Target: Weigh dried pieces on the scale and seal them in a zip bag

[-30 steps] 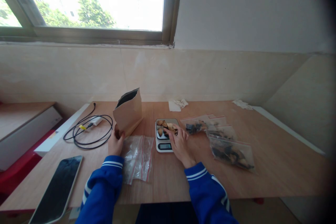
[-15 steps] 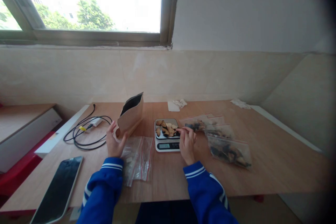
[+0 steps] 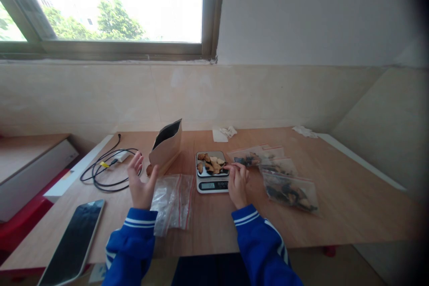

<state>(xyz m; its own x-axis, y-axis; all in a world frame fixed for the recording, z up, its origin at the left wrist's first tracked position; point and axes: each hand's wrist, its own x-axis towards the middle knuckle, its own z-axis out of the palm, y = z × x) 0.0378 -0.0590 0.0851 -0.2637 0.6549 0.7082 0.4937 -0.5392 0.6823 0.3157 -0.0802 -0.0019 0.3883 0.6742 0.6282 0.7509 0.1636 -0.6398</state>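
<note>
My left hand [image 3: 142, 185] is open, fingers spread and palm up, with nothing in it. It is just left of the brown paper pouch [image 3: 167, 153], which stands with its top gaping and shows a dark inside. Dried brown-and-cream slices [image 3: 212, 164], possibly mushroom, are heaped on the white kitchen scale [image 3: 201, 186], whose display is lit but too small to read. At the scale's right edge, my right hand [image 3: 238, 184] has its fingers closed together, tips at the slices. What lies between those fingertips is hidden. Clear zip bags [image 3: 167, 201] with red seals lie flat between my hands.
Several filled zip bags [image 3: 291, 192] of slices lie right of the scale. A black cable [image 3: 97, 178] with a white adapter is coiled at left, and a phone [image 3: 73, 241] lies at the front left. Crumpled tissue [image 3: 228, 132] sits near the wall.
My left hand has pulled back from the paper pouch, moving left and slightly toward me, fingers apart. My right hand stays at the scale's edge. The view has shifted slightly.
</note>
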